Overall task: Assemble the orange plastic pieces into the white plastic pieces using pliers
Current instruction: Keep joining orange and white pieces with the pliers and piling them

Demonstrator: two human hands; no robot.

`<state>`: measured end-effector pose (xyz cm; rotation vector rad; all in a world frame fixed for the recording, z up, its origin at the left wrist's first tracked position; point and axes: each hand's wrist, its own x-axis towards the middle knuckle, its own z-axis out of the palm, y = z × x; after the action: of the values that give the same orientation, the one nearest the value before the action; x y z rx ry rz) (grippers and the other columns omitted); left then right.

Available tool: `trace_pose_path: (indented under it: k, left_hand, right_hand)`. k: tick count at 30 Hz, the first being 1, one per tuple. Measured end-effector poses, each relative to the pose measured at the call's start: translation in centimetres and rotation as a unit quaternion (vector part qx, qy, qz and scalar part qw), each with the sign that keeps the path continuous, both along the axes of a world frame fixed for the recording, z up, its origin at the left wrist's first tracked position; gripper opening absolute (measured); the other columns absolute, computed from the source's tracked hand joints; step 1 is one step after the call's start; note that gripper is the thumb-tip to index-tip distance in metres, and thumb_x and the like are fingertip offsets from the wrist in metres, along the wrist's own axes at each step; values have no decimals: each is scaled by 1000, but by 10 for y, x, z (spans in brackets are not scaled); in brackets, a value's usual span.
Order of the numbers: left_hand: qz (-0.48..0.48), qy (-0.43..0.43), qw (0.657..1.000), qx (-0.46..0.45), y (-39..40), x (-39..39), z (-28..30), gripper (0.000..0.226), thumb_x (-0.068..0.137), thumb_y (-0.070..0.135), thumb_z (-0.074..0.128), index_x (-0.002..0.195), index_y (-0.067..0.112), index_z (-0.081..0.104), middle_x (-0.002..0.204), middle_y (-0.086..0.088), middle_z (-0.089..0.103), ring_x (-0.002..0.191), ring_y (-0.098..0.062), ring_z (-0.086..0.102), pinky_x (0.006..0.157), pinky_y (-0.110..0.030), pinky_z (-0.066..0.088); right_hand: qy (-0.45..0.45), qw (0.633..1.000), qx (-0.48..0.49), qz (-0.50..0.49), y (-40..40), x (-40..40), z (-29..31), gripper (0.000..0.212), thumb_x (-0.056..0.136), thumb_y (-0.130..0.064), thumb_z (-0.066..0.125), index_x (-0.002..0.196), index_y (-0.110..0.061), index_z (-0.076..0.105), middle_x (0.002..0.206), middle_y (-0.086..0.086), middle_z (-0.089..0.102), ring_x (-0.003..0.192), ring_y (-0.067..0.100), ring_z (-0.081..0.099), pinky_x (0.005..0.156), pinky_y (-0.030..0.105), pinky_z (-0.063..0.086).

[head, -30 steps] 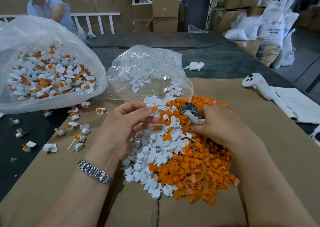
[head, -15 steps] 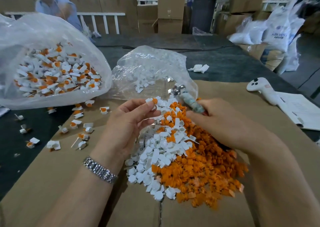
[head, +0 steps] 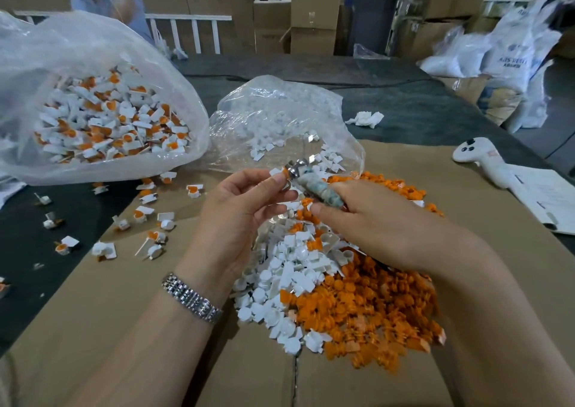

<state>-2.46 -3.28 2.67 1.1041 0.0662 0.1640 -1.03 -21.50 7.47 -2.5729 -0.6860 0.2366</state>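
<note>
My left hand (head: 239, 216) pinches a small white piece (head: 278, 171) with an orange piece in it, raised above the pile. My right hand (head: 382, 223) grips the pliers (head: 317, 185) by their worn handles; the metal jaws touch the pinched piece. Below lies a heap of loose white pieces (head: 289, 279) and, to its right, a heap of orange pieces (head: 373, 307) on the cardboard sheet (head: 124, 329). Part of the pinched piece is hidden by my fingers.
A big clear bag of assembled white-and-orange pieces (head: 102, 123) lies at the left. A smaller clear bag (head: 280, 120) with white pieces lies behind my hands. Several assembled pieces (head: 152, 216) are scattered at the left. A white controller (head: 479, 160) and papers (head: 547, 201) lie at the right.
My right hand lifted the pliers off the orange heap and brought their jaws up to the piece pinched in my left hand, which rose a little.
</note>
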Motion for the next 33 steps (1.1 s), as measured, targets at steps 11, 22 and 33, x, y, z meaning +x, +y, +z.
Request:
trace_pose_path:
  k: [11,22,33]
  left_hand:
    - [16,-10,1000,12,2,-1,-2,18,71,9,78,86,5,68,77,-9,74,68,-19,74,60,-19,57]
    - [148,10,976,158,23,3,-9,5,95,20,73,91,16,76,81,0,76,77,-16,74,67,-21,59]
    - [297,72,771,558,51,-2,-8,13,89,18,74,93,26,65,109,2,60,100,-21,60,83,-42,54]
  right_hand:
    - [-44,999,-9,-24,8,-1,-8,37,102,-50,46,83,-20,56,72,0,53,57,11,46,52,24,38]
    - [-95,995,-20,-31,1,2,-18,47,94,-71,38,78,-27,49,76,-6,53,68,10,50,59,33,36]
    - [-117,964,-127,-205,-30,26,-42,55,90,-71,47,111,-21,55,108,4,56,99,24,55,77,39,47]
